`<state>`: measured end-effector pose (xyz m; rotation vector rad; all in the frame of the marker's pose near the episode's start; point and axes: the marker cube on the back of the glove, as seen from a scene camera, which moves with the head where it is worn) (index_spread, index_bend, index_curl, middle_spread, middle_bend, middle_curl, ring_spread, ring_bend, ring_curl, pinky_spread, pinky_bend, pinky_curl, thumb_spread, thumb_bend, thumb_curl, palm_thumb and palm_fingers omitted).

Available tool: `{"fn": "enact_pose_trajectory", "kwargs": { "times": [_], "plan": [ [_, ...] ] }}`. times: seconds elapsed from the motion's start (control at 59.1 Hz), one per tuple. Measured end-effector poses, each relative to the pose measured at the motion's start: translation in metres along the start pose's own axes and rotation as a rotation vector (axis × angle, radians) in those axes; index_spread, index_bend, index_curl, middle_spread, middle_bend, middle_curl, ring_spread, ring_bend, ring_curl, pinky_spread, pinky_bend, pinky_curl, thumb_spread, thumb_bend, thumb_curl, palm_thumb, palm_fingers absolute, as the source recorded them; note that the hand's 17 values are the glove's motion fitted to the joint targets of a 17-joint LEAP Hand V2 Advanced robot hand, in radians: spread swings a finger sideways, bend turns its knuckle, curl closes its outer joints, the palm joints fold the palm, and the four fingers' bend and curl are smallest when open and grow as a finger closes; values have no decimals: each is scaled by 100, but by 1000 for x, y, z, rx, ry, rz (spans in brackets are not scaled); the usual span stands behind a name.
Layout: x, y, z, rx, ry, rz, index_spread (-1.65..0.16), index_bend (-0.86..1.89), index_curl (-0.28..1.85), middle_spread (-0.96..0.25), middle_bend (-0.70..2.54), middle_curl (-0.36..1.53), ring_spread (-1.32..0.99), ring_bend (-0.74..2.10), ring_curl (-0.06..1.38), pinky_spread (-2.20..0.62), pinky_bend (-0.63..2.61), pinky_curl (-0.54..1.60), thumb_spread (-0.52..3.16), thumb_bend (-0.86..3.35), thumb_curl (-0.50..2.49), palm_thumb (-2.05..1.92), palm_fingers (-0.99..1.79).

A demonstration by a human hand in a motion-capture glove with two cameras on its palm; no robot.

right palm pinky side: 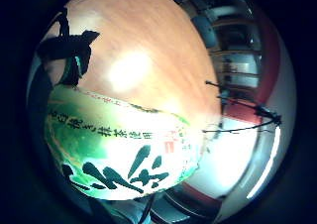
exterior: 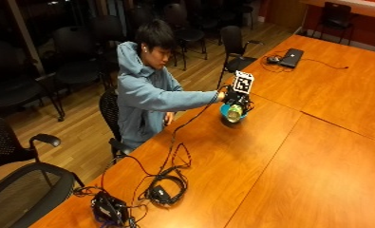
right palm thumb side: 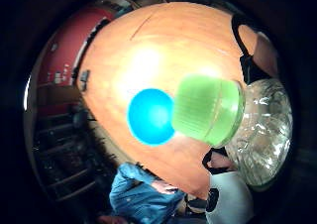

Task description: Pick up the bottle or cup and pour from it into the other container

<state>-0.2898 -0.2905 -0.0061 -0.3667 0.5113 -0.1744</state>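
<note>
My gloved hand (exterior: 236, 98) grips the bottle (right palm pinky side: 119, 144), green cap (right palm thumb side: 208, 109) on, above the blue cup (right palm thumb side: 150, 116) on the surface (exterior: 282, 156); its green label carries black East Asian script I cannot read.

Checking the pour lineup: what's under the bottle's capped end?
The bottle's green cap overlaps the blue cup standing on the wooden table. The cap covers the cup's near edge; nothing shows inside the cup.

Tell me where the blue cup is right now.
In the outside view the blue cup stands on the wooden table in front of the person, directly beside the bottle held in the gloved right hand.
</note>
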Motion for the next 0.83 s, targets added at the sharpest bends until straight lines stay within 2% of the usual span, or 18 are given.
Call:
{"fn": "enact_pose_trajectory", "kwargs": {
  "times": [0.068,0.152,0.22,0.237,0.288,0.304,0.372,0.457,0.592,0.609,0.66,0.677,0.744,0.795,0.829],
  "plan": [
    [-36,1,-9,-19,-75,-83,-12,15,41,-8,27,52,-19,43,48,-20,38,39,24,-4,71,103,116],
    [-65,1,-13,-38,19,-116,-12,15,41,-8,28,53,-19,43,48,-20,38,39,24,-4,71,103,116],
    [-98,-9,-15,-39,31,107,-13,15,41,-8,28,53,-20,44,48,-20,38,39,24,-4,71,103,116],
    [-104,-9,-16,-41,26,118,-13,15,41,-8,28,53,-20,44,48,-20,38,39,24,-4,71,103,116],
    [-120,-2,-15,-61,74,-40,-13,15,41,-8,28,53,-20,44,48,-21,38,39,24,-4,71,103,116],
    [-128,-2,-15,-68,83,-48,-13,15,41,-8,28,53,-20,44,48,-21,38,39,24,-4,71,103,116],
    [-170,-8,-17,-80,0,90,-13,15,41,-8,27,53,-20,44,48,-21,39,39,23,-4,71,103,116],
    [-161,-1,-9,-94,147,-110,-13,15,41,-8,28,53,-20,44,48,-21,39,39,23,-4,71,102,116],
    [-157,-1,-5,-124,161,-87,-13,15,41,-8,28,53,-20,44,48,-21,39,39,23,-4,71,102,116],
    [-156,-3,-6,-126,134,-46,-13,15,41,-8,28,53,-20,44,48,-21,39,39,23,-4,71,102,116],
    [-175,-15,-14,-115,-91,207,-13,15,41,-8,28,53,-20,44,48,-21,40,39,23,-4,71,102,116],
    [-181,-17,-14,-111,-115,232,-13,15,41,-8,28,53,-20,44,48,-21,40,39,23,-4,71,102,116],
    [-200,-14,-11,-115,-51,167,-13,15,41,-9,28,53,-20,44,48,-21,40,39,23,-4,71,102,116],
    [-208,-20,-13,-109,-148,306,-13,15,41,-9,28,53,-20,44,48,-21,40,39,24,-4,71,102,116],
    [-208,-22,-14,-103,-179,348,-13,15,41,-9,28,53,-20,44,48,-21,40,39,24,-4,71,102,116]
  ]
}}
